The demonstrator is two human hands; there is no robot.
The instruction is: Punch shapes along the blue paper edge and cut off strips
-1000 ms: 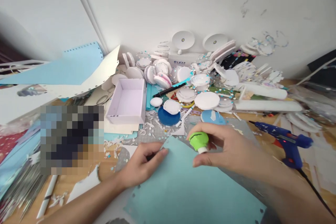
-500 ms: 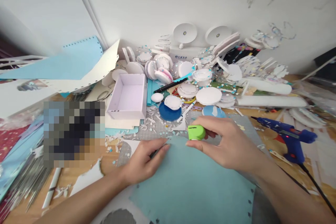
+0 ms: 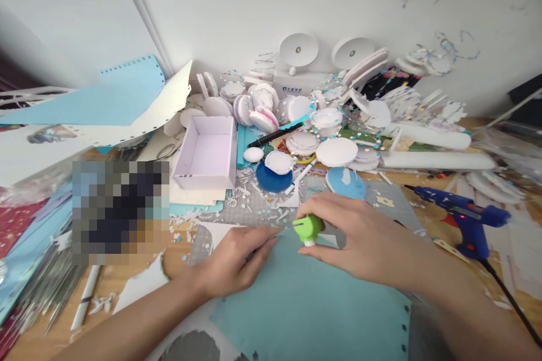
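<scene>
The right hand (image 3: 364, 242) is closed around a small green punch (image 3: 308, 228), thumb below and fingers curled over the top, so that the tool's white base sits down on the far edge of a light blue paper sheet (image 3: 313, 304). The punch is pinched firmly; only its green body and a sliver of white show between the fingertips.

The left hand (image 3: 235, 262) lies on the same sheet just beside the punch, fingers stretched forward and loosely curled, pressing the paper's far left corner flat against the grey cutting mat (image 3: 254, 214). It grips nothing; the fingertips simply rest on the paper's edge. The two hands are near each other but do not touch.

Beyond the mat stands an open white box (image 3: 207, 155), with a dark blue disc (image 3: 271, 179) and a light blue disc (image 3: 346, 181) near it, and a heap of white foam rounds (image 3: 336, 152) towards the wall. A blue glue gun (image 3: 463, 217) lies well to the right on the wooden table (image 3: 178, 256).
</scene>
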